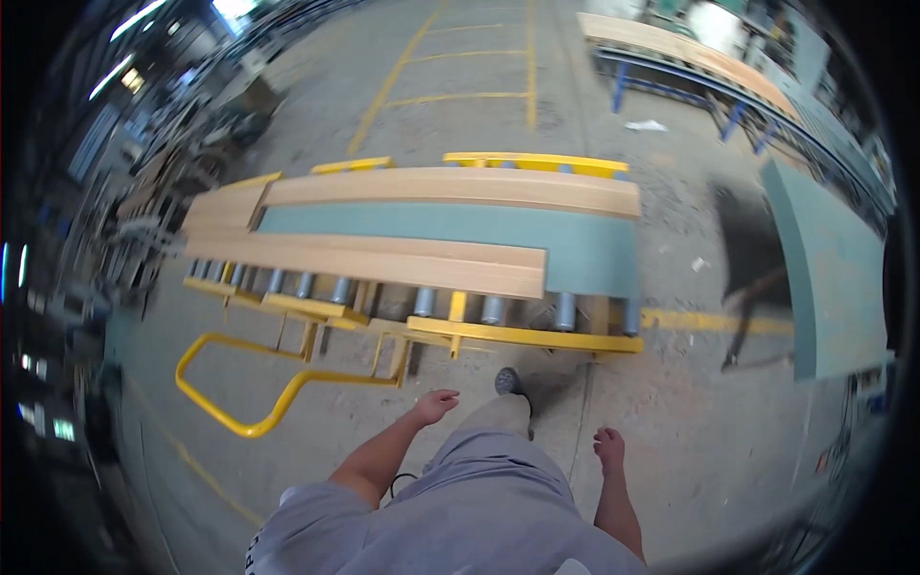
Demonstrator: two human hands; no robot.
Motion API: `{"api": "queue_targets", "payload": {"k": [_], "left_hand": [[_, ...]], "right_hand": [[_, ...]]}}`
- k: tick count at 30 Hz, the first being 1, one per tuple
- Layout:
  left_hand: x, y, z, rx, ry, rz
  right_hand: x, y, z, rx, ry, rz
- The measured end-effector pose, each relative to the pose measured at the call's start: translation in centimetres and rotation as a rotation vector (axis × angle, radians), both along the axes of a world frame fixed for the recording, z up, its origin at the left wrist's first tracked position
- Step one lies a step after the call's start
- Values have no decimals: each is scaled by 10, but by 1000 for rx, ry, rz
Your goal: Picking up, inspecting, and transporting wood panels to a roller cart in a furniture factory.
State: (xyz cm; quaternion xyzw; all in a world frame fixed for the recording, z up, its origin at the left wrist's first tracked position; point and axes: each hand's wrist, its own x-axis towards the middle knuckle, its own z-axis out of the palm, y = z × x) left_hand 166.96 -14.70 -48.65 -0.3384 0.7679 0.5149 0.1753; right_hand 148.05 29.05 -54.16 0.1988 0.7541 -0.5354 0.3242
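Observation:
My left hand (438, 405) hangs in front of my body, its fingers stretched out and nothing in them. It is apart from the yellow roller cart (522, 333) in front of me. Low on the right, my right hand (609, 447) hangs free with its fingers loosely bent, and no held thing shows. On the cart's grey rollers lies a blue-green board (591, 251). Long wooden planks rest along its far side (450, 189) and its near side (393, 263). A wider wooden piece (222, 208) crosses the left end.
The cart's yellow push handle (251, 428) sticks out toward me at the left. At the right stands a thick blue-green slab (839, 278). A blue-legged conveyor (618, 88) bears a long wooden panel (685, 53) at the far right. Yellow lines (458, 99) mark the floor.

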Motion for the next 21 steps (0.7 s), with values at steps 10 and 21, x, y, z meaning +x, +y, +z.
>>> {"api": "queue_targets", "payload": {"k": [10, 21], "left_hand": [[82, -32, -59, 86, -212, 555], [6, -87, -21, 166, -49, 619]], "right_hand": [[-72, -34, 10, 101, -205, 285], [-163, -145, 52, 163, -29, 394]]}}
